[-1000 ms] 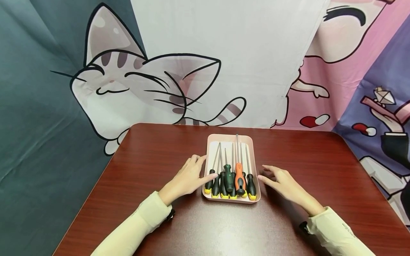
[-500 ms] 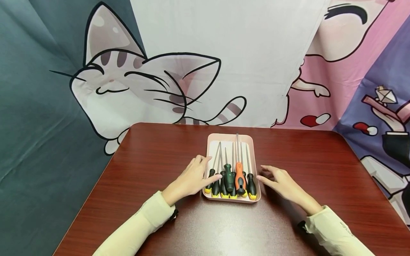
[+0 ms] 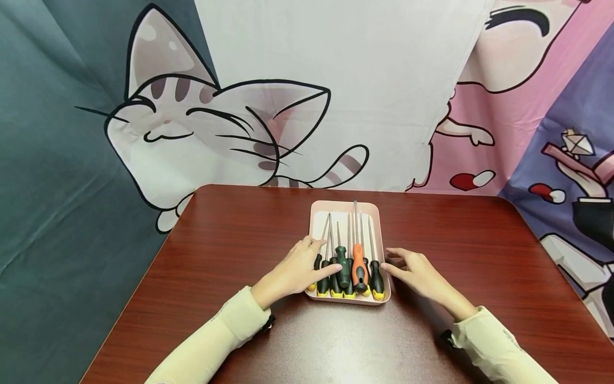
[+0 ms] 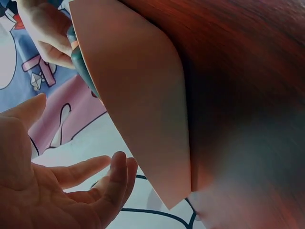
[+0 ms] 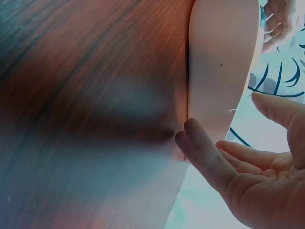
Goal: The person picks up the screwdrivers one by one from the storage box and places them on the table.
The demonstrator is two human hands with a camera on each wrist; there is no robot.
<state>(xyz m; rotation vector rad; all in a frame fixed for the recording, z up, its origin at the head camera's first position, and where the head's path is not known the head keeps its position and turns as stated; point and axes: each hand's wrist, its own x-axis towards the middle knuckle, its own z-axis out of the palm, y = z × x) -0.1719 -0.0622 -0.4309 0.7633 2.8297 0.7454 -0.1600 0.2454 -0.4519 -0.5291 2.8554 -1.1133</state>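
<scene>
A shallow pink tray [image 3: 338, 207] holds several screwdrivers, shafts toward the far end. Most have black handles with yellow ends, like the rightmost screwdriver [image 3: 376, 280]. On top lie a dark green screwdriver [image 3: 342, 269] and an orange-handled screwdriver [image 3: 358, 261]. My left hand [image 3: 297, 269] reaches over the tray's left rim, thumb near the green handle, hiding part of the leftmost handles. In the left wrist view that hand [image 4: 28, 191] has spread fingers and grips nothing. My right hand [image 3: 418, 273] hovers at the right rim, relaxed; in the right wrist view its fingertips are near the tray wall [image 5: 221, 62].
The tray stands on a reddish-brown wooden table [image 3: 240, 229], near the far edge. Behind hangs a cloth backdrop [image 3: 384, 64] printed with cartoon figures. Bare tabletop lies on both sides and in front of the tray.
My left hand has moved to the right, from the tray's left rim to above the left screwdrivers. The right hand has shifted slightly left. The tray and screwdrivers have stayed put.
</scene>
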